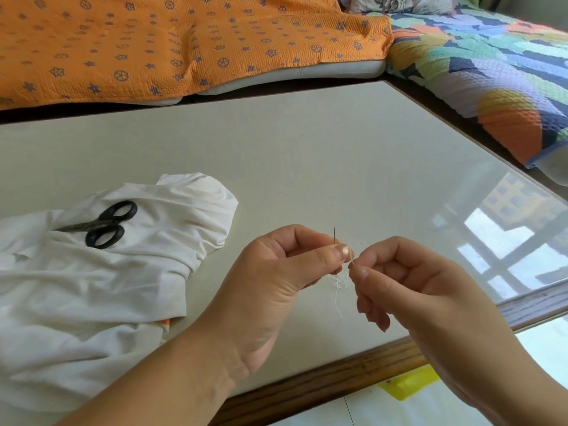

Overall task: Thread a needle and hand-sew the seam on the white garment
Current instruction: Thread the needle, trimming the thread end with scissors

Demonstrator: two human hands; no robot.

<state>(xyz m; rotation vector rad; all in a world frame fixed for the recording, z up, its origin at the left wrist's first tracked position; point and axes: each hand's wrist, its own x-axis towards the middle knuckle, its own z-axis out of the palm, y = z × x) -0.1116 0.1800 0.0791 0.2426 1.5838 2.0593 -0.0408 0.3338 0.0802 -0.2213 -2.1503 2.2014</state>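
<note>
My left hand (285,269) pinches the needle (334,236) upright btwn thumb & finger; right hand (408,284) pinches the thread (338,284) just beside it. White garment (107,287) lies left of my hands, w/ scissors (103,224) on top.

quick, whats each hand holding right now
left hand: pinches the needle upright between thumb and forefinger.
right hand: pinches the white thread close beside the needle.

Both hands are bare, and so are the forearms (172,373) as far as they show. The left hand (270,272) has a short, rounded, glossy thumbnail. The right hand (424,284) also has short-trimmed nails. Fine creases cross the left wrist.
</note>
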